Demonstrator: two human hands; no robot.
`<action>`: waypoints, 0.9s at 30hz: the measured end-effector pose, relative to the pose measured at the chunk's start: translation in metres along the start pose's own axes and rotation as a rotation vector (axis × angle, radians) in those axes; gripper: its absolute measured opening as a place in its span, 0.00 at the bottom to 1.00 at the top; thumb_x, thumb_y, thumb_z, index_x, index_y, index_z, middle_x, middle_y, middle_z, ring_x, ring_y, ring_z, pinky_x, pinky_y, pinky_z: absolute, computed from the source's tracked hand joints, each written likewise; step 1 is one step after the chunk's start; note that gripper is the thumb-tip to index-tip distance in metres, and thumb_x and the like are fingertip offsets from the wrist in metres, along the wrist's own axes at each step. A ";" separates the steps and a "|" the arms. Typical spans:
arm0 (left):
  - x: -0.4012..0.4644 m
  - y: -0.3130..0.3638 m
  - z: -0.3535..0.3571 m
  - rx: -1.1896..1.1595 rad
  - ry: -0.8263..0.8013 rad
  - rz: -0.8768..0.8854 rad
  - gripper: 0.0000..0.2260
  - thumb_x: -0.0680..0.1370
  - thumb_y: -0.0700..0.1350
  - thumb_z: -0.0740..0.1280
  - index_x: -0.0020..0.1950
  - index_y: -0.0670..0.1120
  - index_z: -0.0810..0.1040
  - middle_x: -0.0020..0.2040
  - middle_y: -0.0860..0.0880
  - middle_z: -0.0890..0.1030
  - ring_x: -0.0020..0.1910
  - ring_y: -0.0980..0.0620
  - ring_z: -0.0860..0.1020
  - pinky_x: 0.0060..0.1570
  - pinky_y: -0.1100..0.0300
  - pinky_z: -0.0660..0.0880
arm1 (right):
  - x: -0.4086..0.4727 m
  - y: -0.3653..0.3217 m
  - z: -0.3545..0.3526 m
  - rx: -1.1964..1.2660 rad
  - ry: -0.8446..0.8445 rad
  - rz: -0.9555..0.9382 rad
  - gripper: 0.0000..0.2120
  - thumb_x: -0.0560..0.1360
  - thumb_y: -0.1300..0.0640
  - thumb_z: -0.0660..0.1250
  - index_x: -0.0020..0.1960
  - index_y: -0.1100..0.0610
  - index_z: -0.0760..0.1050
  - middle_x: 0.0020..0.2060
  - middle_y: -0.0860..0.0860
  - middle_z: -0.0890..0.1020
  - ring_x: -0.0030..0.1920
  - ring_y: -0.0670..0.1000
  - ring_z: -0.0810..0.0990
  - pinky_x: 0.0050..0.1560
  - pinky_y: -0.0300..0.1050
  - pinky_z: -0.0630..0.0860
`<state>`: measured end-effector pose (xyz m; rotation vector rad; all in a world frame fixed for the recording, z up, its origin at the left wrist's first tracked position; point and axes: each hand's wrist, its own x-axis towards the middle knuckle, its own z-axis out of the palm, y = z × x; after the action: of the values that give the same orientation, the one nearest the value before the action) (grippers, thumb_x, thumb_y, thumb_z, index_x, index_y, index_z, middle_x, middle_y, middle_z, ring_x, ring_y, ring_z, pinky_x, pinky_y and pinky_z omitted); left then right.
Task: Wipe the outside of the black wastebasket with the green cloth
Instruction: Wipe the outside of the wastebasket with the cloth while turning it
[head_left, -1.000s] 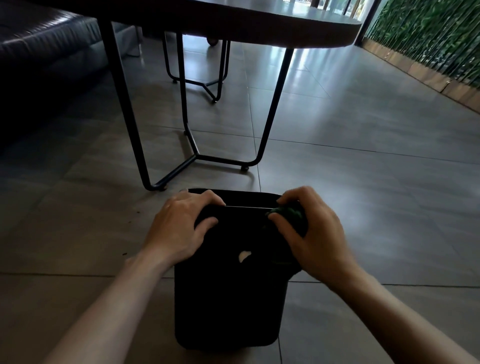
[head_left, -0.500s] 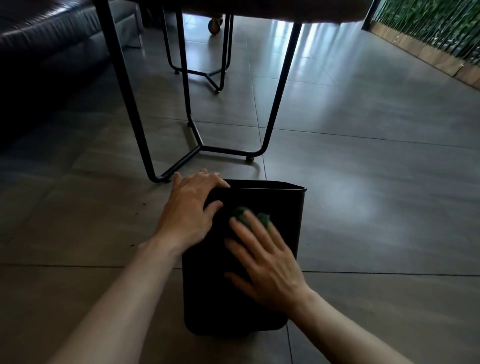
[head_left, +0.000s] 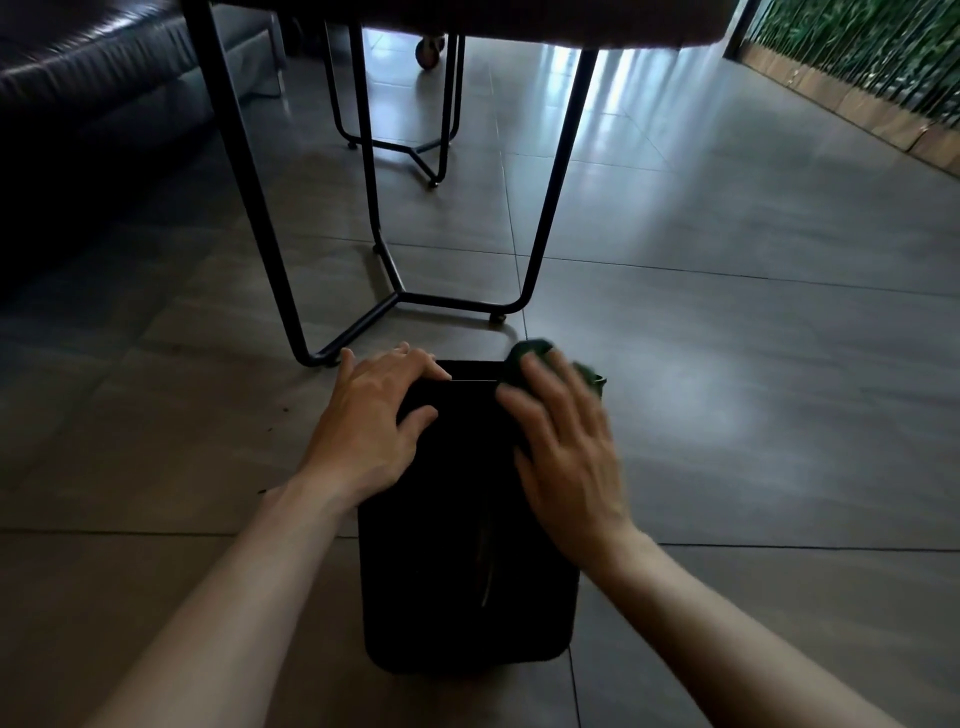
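Note:
The black wastebasket (head_left: 457, 582) stands on the grey tiled floor right in front of me, its near wall facing the camera. My left hand (head_left: 371, 426) grips the near left part of its rim, fingers curled over the edge. My right hand (head_left: 566, 457) lies flat with fingers spread on the upper right of the basket, pressing the green cloth (head_left: 530, 356) against the rim corner. Only the cloth's edges show past my fingertips, and the hand is motion-blurred.
A table on thin black metal legs (head_left: 550, 208) stands just beyond the basket, its base bar (head_left: 452, 301) close to the far rim. A dark leather sofa (head_left: 88, 98) sits at the far left. A green plant wall (head_left: 872, 57) runs along the right.
My right hand slid the cloth from the middle of the near wall up and right to the rim corner. The left hand kept its hold on the rim. The camera tilted slightly down.

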<state>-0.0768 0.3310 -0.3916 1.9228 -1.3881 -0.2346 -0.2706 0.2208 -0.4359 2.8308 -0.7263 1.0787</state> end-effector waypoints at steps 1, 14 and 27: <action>0.000 0.001 0.000 0.007 0.001 -0.001 0.13 0.78 0.40 0.70 0.58 0.56 0.77 0.64 0.55 0.79 0.76 0.55 0.65 0.80 0.42 0.42 | -0.016 -0.006 0.006 -0.025 -0.037 -0.115 0.21 0.78 0.61 0.69 0.70 0.54 0.72 0.75 0.59 0.72 0.80 0.64 0.63 0.74 0.65 0.68; 0.001 -0.001 0.001 0.004 -0.029 0.007 0.15 0.77 0.40 0.71 0.56 0.59 0.75 0.65 0.58 0.78 0.74 0.55 0.67 0.80 0.40 0.43 | -0.039 -0.002 0.000 0.076 -0.049 -0.093 0.14 0.83 0.57 0.62 0.68 0.55 0.76 0.76 0.56 0.72 0.81 0.60 0.61 0.75 0.64 0.68; 0.000 0.005 0.003 0.031 -0.028 0.012 0.13 0.77 0.41 0.71 0.55 0.57 0.75 0.62 0.56 0.80 0.72 0.55 0.70 0.80 0.41 0.43 | -0.130 -0.008 0.015 -0.183 -0.411 -0.634 0.16 0.75 0.50 0.74 0.62 0.46 0.77 0.75 0.53 0.74 0.79 0.60 0.66 0.76 0.61 0.67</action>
<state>-0.0822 0.3290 -0.3901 1.9426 -1.4294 -0.2357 -0.3422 0.2792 -0.5291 2.8132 0.0901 0.3257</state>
